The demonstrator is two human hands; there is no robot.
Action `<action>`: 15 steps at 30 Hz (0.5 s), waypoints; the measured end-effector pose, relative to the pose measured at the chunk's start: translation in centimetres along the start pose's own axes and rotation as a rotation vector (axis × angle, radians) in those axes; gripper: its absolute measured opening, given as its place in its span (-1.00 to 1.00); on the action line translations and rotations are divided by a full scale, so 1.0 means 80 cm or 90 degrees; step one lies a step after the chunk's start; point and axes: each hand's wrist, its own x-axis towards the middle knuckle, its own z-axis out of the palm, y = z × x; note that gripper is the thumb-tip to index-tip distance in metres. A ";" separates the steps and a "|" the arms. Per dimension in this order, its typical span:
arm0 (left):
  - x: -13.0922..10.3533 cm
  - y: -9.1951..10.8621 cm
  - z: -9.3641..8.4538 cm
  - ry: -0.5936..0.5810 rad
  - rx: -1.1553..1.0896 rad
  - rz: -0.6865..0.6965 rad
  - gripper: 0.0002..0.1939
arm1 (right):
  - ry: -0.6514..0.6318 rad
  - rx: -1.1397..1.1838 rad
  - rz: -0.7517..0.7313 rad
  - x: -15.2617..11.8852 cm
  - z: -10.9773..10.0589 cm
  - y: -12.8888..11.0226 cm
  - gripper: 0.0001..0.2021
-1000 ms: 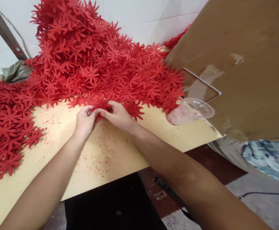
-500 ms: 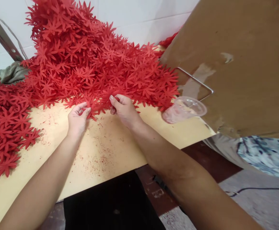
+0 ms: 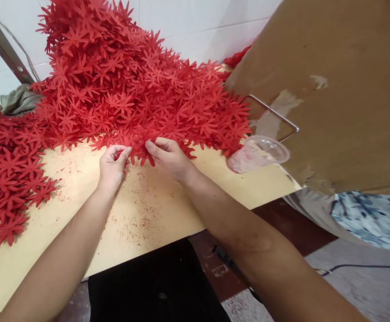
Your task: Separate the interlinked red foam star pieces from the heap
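Between your left hand [image 3: 110, 169] and right hand [image 3: 175, 160] is a red flower [image 3: 141, 153]; each pinches one side, with the pile [image 3: 114, 80] just behind.

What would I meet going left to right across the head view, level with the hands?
Left-side spread of red flowers → left hand → red flower between the fingertips → right hand → clear plastic cup → brown board.
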 end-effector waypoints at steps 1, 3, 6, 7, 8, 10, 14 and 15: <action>0.000 -0.002 0.000 -0.008 -0.013 0.004 -0.83 | -0.019 -0.015 0.010 -0.001 0.002 0.001 -0.55; 0.001 -0.006 -0.001 -0.018 -0.025 0.015 -0.80 | -0.005 -0.069 0.024 -0.001 0.004 0.003 -0.57; 0.005 -0.013 -0.004 -0.011 0.006 0.030 -0.80 | 0.139 -0.156 0.022 0.002 -0.004 0.003 -0.59; 0.007 -0.015 -0.006 -0.002 0.019 0.038 -0.80 | 0.194 -0.167 0.020 0.004 -0.010 0.002 -0.61; 0.010 -0.016 -0.009 0.008 0.031 0.047 -0.80 | 0.243 -0.165 0.020 0.006 -0.016 0.001 -0.64; 0.014 -0.016 -0.015 0.032 0.062 0.086 -0.72 | 0.308 -0.147 0.020 0.011 -0.027 0.001 -0.73; 0.014 -0.004 -0.024 0.059 0.187 0.261 -0.62 | 0.300 -0.121 0.011 0.015 -0.032 0.003 -0.88; 0.011 -0.001 -0.023 0.047 0.212 0.290 -0.62 | 0.272 -0.111 0.012 0.014 -0.029 0.004 -0.87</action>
